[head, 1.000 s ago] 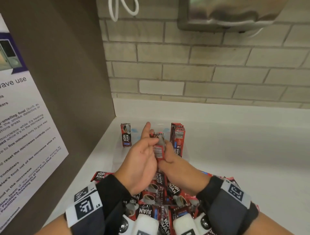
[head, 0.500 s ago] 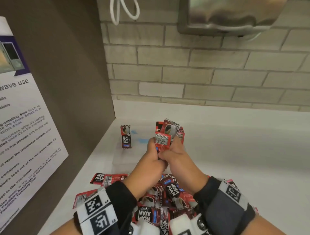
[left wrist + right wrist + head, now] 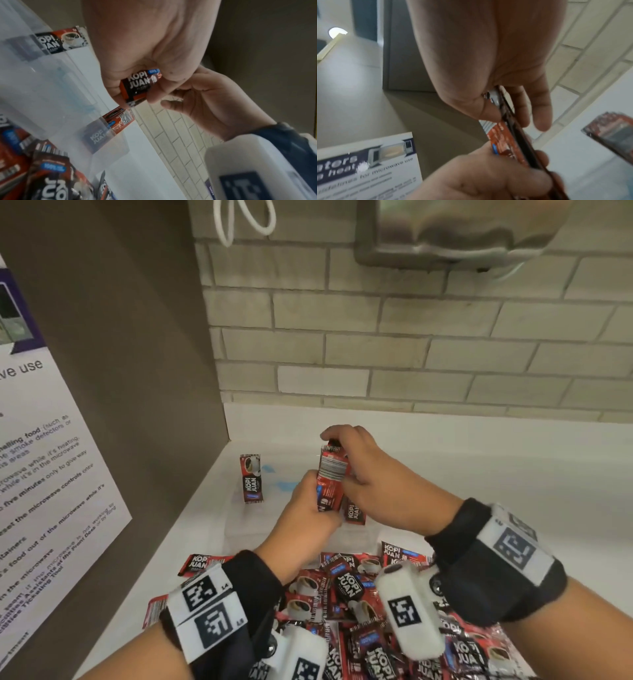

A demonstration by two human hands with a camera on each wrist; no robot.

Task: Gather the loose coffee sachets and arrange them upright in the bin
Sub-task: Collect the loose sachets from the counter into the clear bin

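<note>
Both hands hold one small stack of red coffee sachets (image 3: 331, 478) upright over the clear plastic bin (image 3: 239, 530). My left hand (image 3: 318, 496) grips the stack's lower end (image 3: 137, 86). My right hand (image 3: 337, 445) pinches its top edge (image 3: 504, 109). One sachet (image 3: 251, 478) stands upright at the bin's left side. A bundle of sachets (image 3: 354, 512) stands at its right side, just under my right hand. The loose sachet pile (image 3: 342, 587) lies on the counter in front of the bin, partly hidden by my wrists.
A brown panel (image 3: 137, 371) with a microwave notice (image 3: 51, 491) walls off the left. The tiled wall (image 3: 411, 354) closes the back, with a steel fixture (image 3: 445, 231) overhead. The white counter (image 3: 496, 474) stretches to the right.
My right hand has shifted from the stack's side to its top edge. The fanned sachets are now squared together and stand upright, a little lower over the bin.
</note>
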